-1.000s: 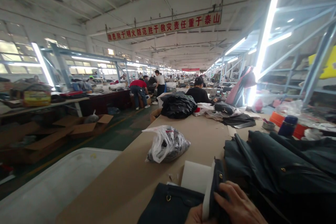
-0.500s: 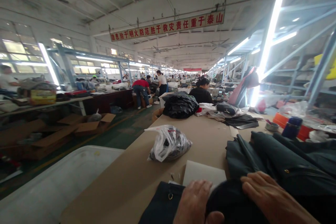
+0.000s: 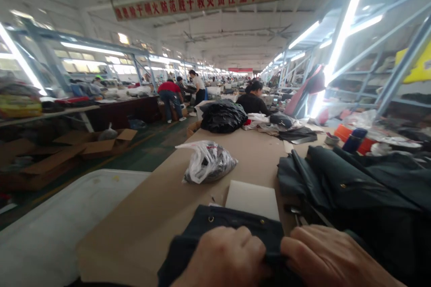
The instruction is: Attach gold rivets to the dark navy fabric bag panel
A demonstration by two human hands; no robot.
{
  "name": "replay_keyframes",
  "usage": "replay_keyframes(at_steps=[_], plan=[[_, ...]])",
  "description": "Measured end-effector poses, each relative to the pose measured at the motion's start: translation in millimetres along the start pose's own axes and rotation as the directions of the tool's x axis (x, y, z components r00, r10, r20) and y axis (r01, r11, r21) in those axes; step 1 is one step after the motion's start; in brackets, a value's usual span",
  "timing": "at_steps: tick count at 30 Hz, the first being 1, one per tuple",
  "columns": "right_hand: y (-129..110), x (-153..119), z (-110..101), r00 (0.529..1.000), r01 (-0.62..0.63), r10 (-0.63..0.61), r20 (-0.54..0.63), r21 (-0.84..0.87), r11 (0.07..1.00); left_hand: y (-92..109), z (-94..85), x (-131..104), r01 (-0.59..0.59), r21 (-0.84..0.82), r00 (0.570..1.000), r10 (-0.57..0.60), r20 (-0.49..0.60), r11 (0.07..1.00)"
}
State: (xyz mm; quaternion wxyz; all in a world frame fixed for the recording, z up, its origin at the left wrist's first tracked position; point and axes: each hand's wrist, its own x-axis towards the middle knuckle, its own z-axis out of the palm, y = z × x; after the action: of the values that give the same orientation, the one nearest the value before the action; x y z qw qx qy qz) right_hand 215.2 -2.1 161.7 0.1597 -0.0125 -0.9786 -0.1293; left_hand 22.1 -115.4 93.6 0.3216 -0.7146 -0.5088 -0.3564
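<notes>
Moved left hand (image 3: 229,251) and right hand (image 3: 325,251) closer together, now gripping dark cloth (image 3: 235,219) with both, in front of white slab (image 3: 252,198), so likely working one edge

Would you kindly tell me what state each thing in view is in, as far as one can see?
Dark cloth, held, partly hidden by the hands
Left hand, grip closed on the dark cloth
Right hand, grip closed on it too
Plastic bag, filled, resting on the table
White pad, lying flat
Green cloth, heaped
Cardboard box, open
Light tube, lit
</notes>
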Motion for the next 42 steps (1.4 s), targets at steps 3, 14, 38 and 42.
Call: replay_keyframes(at_steps=[3,14,38,42], plan=[[-3.4,-9.0,10.6,0.961,-0.268,0.248,0.119,0.207,0.941,-18.3,-30.1,-9.9,0.278,-0.196,0.887,-0.173,0.427,0.940],[52.9,-13.0,129.7,0.826,-0.557,0.536,0.174,0.101,0.825,-88.6,86.3,-1.4,0.402,-0.009,0.603,-0.257,0.755,0.916],[94.6,-0.9,174.5,0.756,-0.644,0.647,0.097,-0.064,0.762,-54.3,190.1,-32.0,0.175,0.061,0.773,-0.175,0.609,0.983],[105.2,-17.7,167.8,0.734,-0.680,0.673,0.096,0.084,0.729,-58.6,175.4,-18.9,0.203,-0.075,0.800,-0.121,0.588,0.976]])
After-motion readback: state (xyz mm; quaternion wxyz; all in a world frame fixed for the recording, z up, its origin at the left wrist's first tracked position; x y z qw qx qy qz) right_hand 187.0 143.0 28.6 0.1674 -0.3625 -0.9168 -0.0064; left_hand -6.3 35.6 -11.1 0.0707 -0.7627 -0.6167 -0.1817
